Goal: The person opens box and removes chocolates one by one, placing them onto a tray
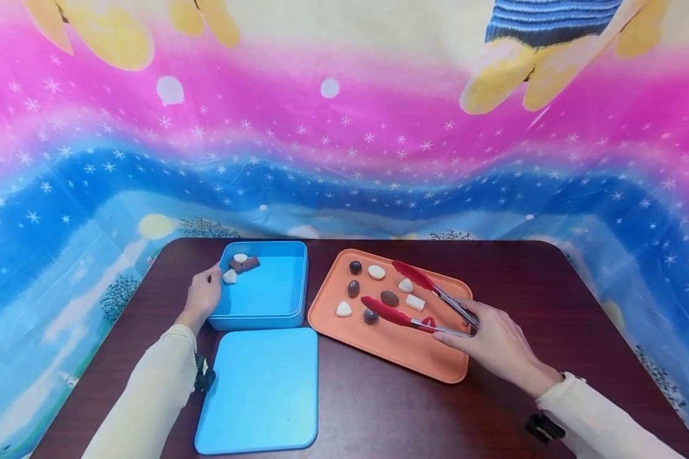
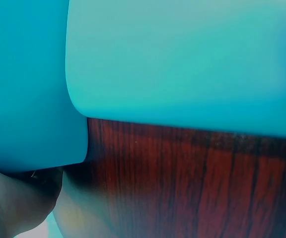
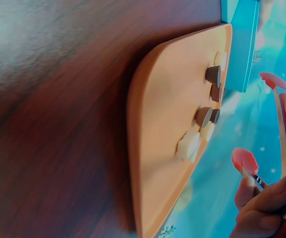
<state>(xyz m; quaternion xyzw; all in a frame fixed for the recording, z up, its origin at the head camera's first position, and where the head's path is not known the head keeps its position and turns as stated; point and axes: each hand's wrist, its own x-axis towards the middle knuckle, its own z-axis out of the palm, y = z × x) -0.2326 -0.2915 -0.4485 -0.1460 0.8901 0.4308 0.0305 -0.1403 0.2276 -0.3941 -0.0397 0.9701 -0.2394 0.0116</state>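
My right hand point(image 1: 502, 341) grips red-tipped metal tongs point(image 1: 422, 324), their arms spread apart over an orange tray point(image 1: 436, 366). Several dark and white chocolate pieces lie on the tray, among them a brown oval one point(image 1: 389, 298) and a white bar point(image 1: 415, 301) between the tong arms. Nothing is pinched in the tips. At the left wall of a blue box point(image 1: 264, 287), my left hand point(image 1: 205, 293) holds the side. Inside the box, brown pieces point(image 1: 245, 263) and white pieces point(image 1: 229, 276) sit in the far left corner. The left wrist view shows part of that hand under the box.
A flat blue lid point(image 1: 258, 392) lies on the dark wood table point(image 1: 373, 414), right in front of the box. The tray stands just right of the box. A patterned cloth point(image 1: 344, 159) hangs behind the table and along its sides.
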